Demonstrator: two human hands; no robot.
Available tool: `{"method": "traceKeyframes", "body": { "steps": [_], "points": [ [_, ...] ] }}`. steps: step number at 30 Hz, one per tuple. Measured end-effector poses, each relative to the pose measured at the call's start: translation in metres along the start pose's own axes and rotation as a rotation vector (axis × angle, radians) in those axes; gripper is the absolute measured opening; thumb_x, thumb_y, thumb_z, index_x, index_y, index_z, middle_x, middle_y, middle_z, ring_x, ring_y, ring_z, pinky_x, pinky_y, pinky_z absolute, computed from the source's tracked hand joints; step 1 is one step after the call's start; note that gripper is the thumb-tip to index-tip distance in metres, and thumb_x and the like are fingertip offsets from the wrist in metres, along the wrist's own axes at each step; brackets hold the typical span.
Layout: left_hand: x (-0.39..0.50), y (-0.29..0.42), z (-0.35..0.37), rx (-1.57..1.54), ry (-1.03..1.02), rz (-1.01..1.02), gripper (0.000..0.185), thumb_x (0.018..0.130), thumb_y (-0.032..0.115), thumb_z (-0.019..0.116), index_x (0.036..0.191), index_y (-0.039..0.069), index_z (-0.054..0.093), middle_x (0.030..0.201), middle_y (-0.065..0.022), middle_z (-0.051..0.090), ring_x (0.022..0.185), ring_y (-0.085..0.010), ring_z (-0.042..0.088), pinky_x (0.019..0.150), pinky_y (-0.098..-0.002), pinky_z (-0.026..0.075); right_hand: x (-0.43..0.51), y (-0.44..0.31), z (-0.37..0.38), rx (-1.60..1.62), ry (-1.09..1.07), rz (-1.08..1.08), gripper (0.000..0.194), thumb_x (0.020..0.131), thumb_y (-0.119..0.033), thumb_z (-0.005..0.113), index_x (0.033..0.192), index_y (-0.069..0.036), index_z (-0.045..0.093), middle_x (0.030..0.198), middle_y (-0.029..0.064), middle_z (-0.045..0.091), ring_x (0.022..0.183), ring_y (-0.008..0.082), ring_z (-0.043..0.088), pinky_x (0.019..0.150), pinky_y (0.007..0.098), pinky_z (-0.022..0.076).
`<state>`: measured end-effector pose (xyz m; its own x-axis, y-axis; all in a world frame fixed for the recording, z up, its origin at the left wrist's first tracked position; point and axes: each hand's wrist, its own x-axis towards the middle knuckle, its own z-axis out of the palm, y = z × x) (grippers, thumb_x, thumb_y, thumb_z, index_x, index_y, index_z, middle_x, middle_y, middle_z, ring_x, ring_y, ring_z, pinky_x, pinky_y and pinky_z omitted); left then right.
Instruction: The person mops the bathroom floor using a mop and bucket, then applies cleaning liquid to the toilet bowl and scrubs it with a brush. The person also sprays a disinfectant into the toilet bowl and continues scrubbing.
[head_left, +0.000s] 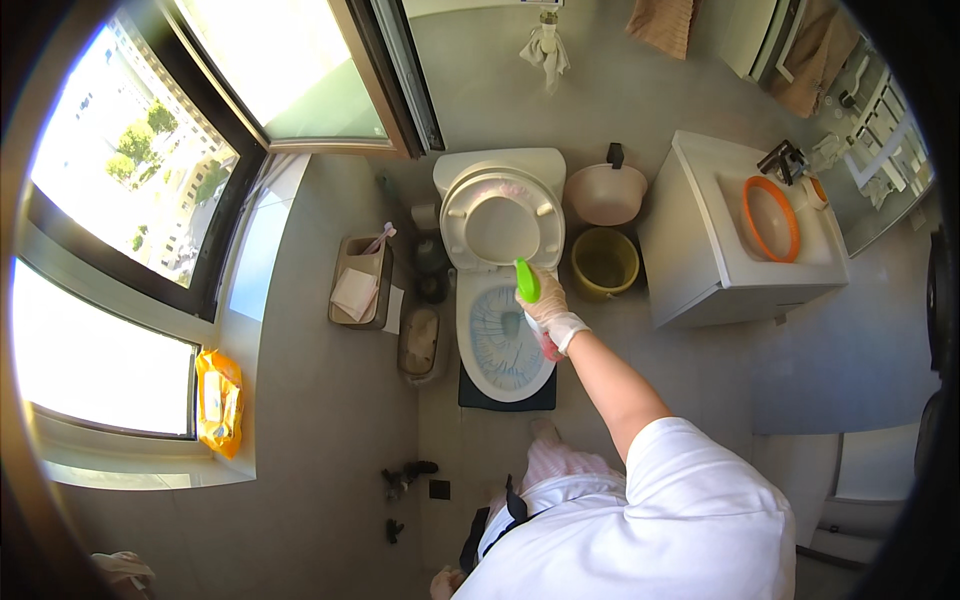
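Note:
My right hand (551, 304), in a thin translucent glove, is closed around a spray bottle (529, 282) with a green trigger head and a reddish lower part. It is over the right side of the toilet bowl (477, 375). Blue streaks of liquid run down the inside of the bowl. The toilet seat and lid (457, 232) stand raised against the cistern (450, 166). Low at the bottom edge, by my waist, a small part of my left hand (447, 582) shows; its fingers are mostly hidden.
Right of the toilet are a pink basin (606, 196), a yellow bucket (604, 288) and a washbasin cabinet (686, 232) with an orange-rimmed basin (791, 225). At left, a wall-side tissue holder (337, 285) and a bin (418, 341). A yellow wipes pack (231, 405) lies on the windowsill.

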<state>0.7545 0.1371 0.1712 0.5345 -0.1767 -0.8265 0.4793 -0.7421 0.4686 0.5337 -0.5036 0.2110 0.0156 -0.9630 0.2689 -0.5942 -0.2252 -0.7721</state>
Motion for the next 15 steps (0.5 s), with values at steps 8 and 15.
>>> {"method": "traceKeyframes", "body": {
  "steps": [8,15],
  "points": [
    [-0.007,0.002,-0.012,-0.006,-0.001,0.009,0.031,0.095,0.014,0.051,0.121,-0.002,0.059,0.103,-0.0129,0.067,0.086,-0.0188,0.063,0.078,-0.0307,0.052,0.010,-0.035,0.030,0.095,-0.179,0.167,0.034,0.074,-0.025,0.069,0.105,-0.012,0.063,0.103,0.0164,0.065,0.097,0.0381,0.061,0.083,0.0436,0.0503],
    [-0.012,-0.007,-0.015,-0.023,-0.022,0.008,0.033,0.094,0.017,0.052,0.121,-0.001,0.059,0.104,-0.0129,0.066,0.088,-0.0191,0.063,0.079,-0.0314,0.052,-0.021,-0.029,0.042,0.002,-0.147,0.020,0.030,0.074,-0.024,0.070,0.100,-0.009,0.065,0.099,0.0174,0.067,0.093,0.0382,0.063,0.081,0.0445,0.0509]
  ]
}}
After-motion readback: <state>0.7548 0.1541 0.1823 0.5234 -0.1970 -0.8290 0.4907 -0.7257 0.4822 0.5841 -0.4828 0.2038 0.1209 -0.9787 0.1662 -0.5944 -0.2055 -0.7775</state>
